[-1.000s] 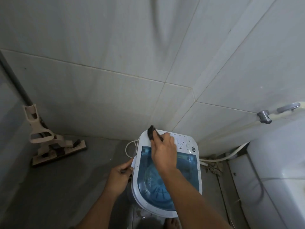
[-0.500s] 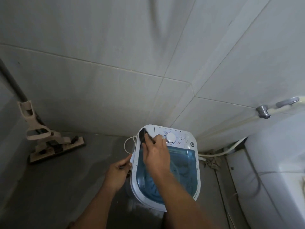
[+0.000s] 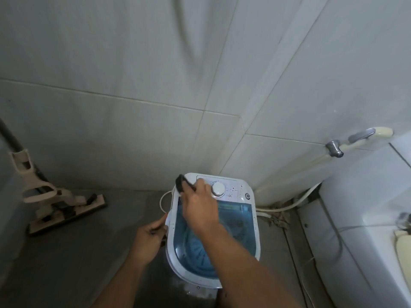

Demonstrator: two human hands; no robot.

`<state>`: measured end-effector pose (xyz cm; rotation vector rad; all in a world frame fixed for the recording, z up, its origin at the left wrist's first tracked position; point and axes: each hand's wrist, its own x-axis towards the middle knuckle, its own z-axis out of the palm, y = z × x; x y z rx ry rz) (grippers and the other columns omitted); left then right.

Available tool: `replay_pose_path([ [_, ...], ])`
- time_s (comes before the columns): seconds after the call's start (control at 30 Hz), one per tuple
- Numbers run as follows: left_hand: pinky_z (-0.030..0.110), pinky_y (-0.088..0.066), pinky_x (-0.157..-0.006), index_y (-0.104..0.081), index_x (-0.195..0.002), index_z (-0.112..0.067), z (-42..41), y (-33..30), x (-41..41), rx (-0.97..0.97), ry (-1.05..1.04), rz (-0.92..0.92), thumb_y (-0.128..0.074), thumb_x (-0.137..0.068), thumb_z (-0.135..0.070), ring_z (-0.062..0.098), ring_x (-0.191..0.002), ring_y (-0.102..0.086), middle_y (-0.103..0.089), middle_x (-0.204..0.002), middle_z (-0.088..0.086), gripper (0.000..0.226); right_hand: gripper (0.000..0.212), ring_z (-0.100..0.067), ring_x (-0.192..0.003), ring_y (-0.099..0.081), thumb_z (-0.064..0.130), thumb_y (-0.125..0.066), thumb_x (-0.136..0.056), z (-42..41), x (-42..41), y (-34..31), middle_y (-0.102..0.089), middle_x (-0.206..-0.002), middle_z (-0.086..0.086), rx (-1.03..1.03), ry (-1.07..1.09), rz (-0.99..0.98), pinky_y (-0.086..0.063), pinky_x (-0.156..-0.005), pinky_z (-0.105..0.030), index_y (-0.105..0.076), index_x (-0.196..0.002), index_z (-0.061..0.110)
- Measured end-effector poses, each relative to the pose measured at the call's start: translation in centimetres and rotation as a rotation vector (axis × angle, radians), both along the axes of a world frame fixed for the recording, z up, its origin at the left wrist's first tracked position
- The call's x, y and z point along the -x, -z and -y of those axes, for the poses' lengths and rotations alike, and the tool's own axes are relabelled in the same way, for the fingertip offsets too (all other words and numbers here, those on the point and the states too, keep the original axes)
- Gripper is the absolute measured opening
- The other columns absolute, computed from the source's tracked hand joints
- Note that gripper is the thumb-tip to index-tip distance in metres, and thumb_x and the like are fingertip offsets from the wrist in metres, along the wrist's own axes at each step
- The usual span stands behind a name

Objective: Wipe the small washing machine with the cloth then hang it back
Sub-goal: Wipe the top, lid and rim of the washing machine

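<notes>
Presently, the dark cloth [image 3: 182, 182] is being pressed by the clenched right hand [image 3: 201, 206] against the far-left corner of the small washing machine [image 3: 255, 230], which is being steadied at its left rim by the gripping left hand [image 3: 149, 237]. Wiping is judged to be under way; the lid's near part and the hanging-back are still being awaited.

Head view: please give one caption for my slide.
Right hand wipes small washing machine with dark cloth; left hand steadies it.
</notes>
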<state>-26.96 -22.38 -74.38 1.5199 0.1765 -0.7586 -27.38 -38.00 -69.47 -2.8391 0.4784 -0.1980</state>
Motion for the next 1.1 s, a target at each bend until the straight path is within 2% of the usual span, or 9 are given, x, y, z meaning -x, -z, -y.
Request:
replay_pose_path([
  [0.07,0.023,-0.060,-0.067,-0.065,-0.121,-0.026,0.1,-0.2,0.0,0.005,-0.001,-0.006,-0.055,-0.096,-0.001,0.008,-0.077,-0.075,-0.078,-0.092,-0.003,0.037,0.039,-0.034,-0.095,-0.053,0.023,-0.066,-0.089,-1.6,0.1,0.2,-0.049,-0.108,-0.011,0.078,-0.193,-0.050,-0.049,-0.058,-0.040,-0.060,-0.128,0.022],
  [0.13,0.028,-0.058,-0.070,-0.067,-0.119,-0.025,0.1,-0.2,-0.1,-0.013,-0.006,-0.019,-0.055,-0.096,-0.001,0.015,-0.080,-0.074,-0.077,-0.102,0.007,0.036,0.031,-0.035,-0.104,-0.050,0.024,-0.059,-0.096,-1.1,-1.0,-1.0,-0.048,-0.114,-0.012,0.036,-0.227,-0.122,-0.048,-0.068,-0.042,-0.062,-0.126,0.021],
  [0.37,0.022,-0.058,-0.060,-0.064,-0.125,-0.025,0.4,-0.8,0.1,-0.005,-0.022,-0.037,-0.057,-0.095,-0.001,0.012,-0.071,-0.074,-0.078,-0.089,-0.003,0.039,0.034,-0.033,-0.111,-0.049,0.024,-0.048,-0.103,4.1,-2.1,-2.2,-0.047,-0.118,-0.011,0.004,0.077,-0.078,-0.053,-0.076,-0.044,-0.056,-0.136,0.022],
  [0.5,0.022,-0.059,-0.060,-0.064,-0.123,-0.026,0.3,-1.6,0.0,-0.016,0.005,-0.033,-0.057,-0.095,-0.001,0.011,-0.073,-0.075,-0.078,-0.096,0.001,0.039,0.038,-0.035,-0.099,-0.051,0.024,-0.056,-0.097,1.6,0.0,-0.5,-0.051,-0.112,-0.013,0.038,-0.153,-0.058,-0.055,-0.068,-0.047,-0.060,-0.134,0.023],
  [0.67,0.022,-0.057,-0.055,-0.063,-0.126,-0.018,0.5,-2.2,-0.2,-0.033,0.008,-0.053,-0.053,-0.095,0.004,0.012,-0.066,-0.073,-0.077,-0.088,0.004,0.039,0.032,-0.033,-0.104,-0.052,0.033,-0.051,-0.101,2.3,0.2,-2.2,-0.050,-0.109,-0.009,-0.149,-0.274,-0.169,-0.049,-0.078,-0.042,-0.064,-0.130,0.031],
  [0.83,0.023,-0.056,-0.056,-0.060,-0.133,-0.011,0.6,-1.7,-0.2,-0.028,0.001,-0.079,-0.053,-0.095,0.004,0.008,-0.061,-0.071,-0.074,-0.069,-0.013,0.041,0.033,-0.018,-0.092,-0.059,0.032,-0.055,-0.101,9.7,4.3,-3.2,-0.050,-0.101,0.003,-0.329,0.186,0.219,-0.053,-0.085,-0.036,-0.067,-0.131,0.028],
  [0.93,0.022,-0.057,-0.055,-0.061,-0.132,-0.013,0.7,-1.2,-0.1,-0.017,-0.001,-0.064,-0.056,-0.095,0.001,0.009,-0.063,-0.070,-0.075,-0.069,-0.013,0.040,0.033,-0.023,-0.085,-0.060,0.031,-0.054,-0.102,13.8,5.5,-2.3,-0.049,-0.099,-0.002,-0.247,0.472,0.215,-0.052,-0.081,-0.033,-0.067,-0.130,0.025],
  [1.03,0.021,-0.058,-0.053,-0.062,-0.131,-0.014,0.8,-0.7,-0.1,-0.012,-0.021,-0.051,-0.055,-0.095,0.003,0.016,-0.068,-0.070,-0.078,-0.078,-0.005,0.040,0.036,-0.027,-0.087,-0.061,0.032,-0.051,-0.102,14.2,5.8,-0.7,-0.047,-0.103,-0.003,-0.180,0.429,0.089,-0.055,-0.081,-0.037,-0.063,-0.135,0.024],
  [1.1,0.020,-0.058,-0.055,-0.062,-0.130,-0.020,0.8,-0.4,-0.1,-0.019,-0.025,-0.043,-0.055,-0.095,0.004,0.024,-0.079,-0.071,-0.077,-0.101,0.010,0.043,0.038,-0.026,-0.090,-0.058,0.031,-0.051,-0.102,13.8,6.0,0.0,-0.046,-0.104,-0.003,-0.141,0.371,0.082,-0.056,-0.076,-0.039,-0.059,-0.139,0.026],
])
